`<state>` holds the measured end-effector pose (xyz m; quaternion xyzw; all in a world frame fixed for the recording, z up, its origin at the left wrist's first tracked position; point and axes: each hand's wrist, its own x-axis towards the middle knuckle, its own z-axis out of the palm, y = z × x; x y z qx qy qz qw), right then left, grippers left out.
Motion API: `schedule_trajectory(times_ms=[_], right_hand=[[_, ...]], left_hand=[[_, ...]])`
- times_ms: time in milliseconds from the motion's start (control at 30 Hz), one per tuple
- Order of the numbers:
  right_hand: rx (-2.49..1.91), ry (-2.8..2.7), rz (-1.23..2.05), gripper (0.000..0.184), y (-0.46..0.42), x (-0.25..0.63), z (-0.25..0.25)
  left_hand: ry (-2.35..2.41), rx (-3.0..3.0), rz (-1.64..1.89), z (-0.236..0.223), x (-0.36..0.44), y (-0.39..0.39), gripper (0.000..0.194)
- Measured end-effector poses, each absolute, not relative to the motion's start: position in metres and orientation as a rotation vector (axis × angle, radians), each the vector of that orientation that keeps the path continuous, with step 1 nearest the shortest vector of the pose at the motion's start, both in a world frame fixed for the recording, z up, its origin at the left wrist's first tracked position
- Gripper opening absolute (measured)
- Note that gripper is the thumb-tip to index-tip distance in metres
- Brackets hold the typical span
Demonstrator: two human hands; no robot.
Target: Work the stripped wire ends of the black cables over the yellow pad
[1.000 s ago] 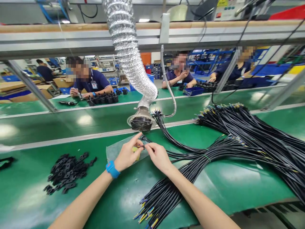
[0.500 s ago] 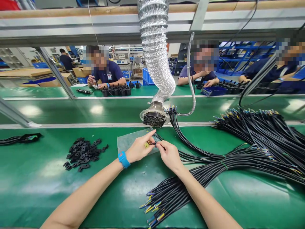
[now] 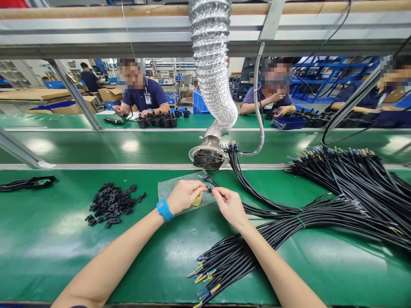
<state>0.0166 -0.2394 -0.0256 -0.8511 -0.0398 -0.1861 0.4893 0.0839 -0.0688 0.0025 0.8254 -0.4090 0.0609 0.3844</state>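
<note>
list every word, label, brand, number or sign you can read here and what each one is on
None can be read.
Badge on the co-worker at the left: print too small.
Blue wristband by the left hand: reddish mark, too small to tell if it is lettering.
Yellow piece beside that hand: no readable marking.

A green bench (image 3: 150,269) carries black cables (image 3: 276,233), small black parts (image 3: 112,202), clear sheeting (image 3: 166,188)

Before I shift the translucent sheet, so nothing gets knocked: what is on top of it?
Over the sheet are the left hand and cable ends. A yellow piece shows, on or beneath it; whatever the hand covers is hidden.
</note>
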Motion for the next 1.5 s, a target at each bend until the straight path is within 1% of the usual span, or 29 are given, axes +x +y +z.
schedule_trajectory(times_ms=[200, 267, 333, 367, 433, 467, 567, 767, 967, 1100, 1233, 1333, 1500], right_hand=[[-1.97, -0.059, -0.473, 0.041, -0.24, 0.018, -0.021], [-1.942, -0.063, -0.486, 0.04, -0.24, 0.018, -0.02], [-1.938, -0.07, -0.492, 0.04, -0.24, 0.018, -0.02], [-1.941, -0.075, -0.494, 0.041, -0.24, 0.018, -0.02], [-1.945, -0.086, -0.498, 0.041, -0.241, 0.017, -0.021], [-1.943, -0.09, -0.497, 0.042, -0.24, 0.017, -0.021], [-1.918, -0.106, -0.475, 0.04, -0.24, 0.016, -0.02], [-1.88, -0.125, -0.438, 0.036, -0.241, 0.016, -0.017], [-1.959, -0.149, -0.482, 0.039, -0.241, 0.016, -0.02], [-2.197, -0.204, -0.612, 0.039, -0.245, 0.016, -0.023], [-2.517, -0.182, -0.738, 0.033, -0.257, 0.021, -0.028], [-2.714, -0.078, -0.705, 0.027, -0.267, 0.027, -0.035], [-2.861, 0.056, -0.502, 0.023, -0.273, 0.03, -0.04]], left_hand=[[-0.521, 1.935, -0.088, 0.005, 0.087, -0.072, 0.039], [-0.372, 1.813, -0.126, 0.006, 0.089, -0.071, 0.04], [-0.353, 1.664, -0.179, 0.007, 0.088, -0.074, 0.033], [-0.374, 1.589, -0.23, 0.006, 0.086, -0.076, 0.033], [-0.402, 1.453, -0.374, 0.004, 0.08, -0.082, 0.048], [-0.395, 1.395, -0.439, 0.002, 0.077, -0.085, 0.053], [-0.338, 1.266, -0.526, -0.004, 0.072, -0.09, 0.047], [-0.332, 1.216, -0.487, -0.007, 0.073, -0.089, 0.038], [-0.333, 1.277, -0.442, -0.004, 0.072, -0.09, 0.035], [-0.366, 1.321, -0.354, -0.007, 0.077, -0.089, 0.029], [-0.322, 1.34, -0.238, -0.016, 0.09, -0.087, 0.028], [-0.177, 1.342, -0.165, -0.024, 0.101, -0.082, 0.033], [-0.088, 1.392, -0.059, -0.029, 0.109, -0.073, 0.027]])
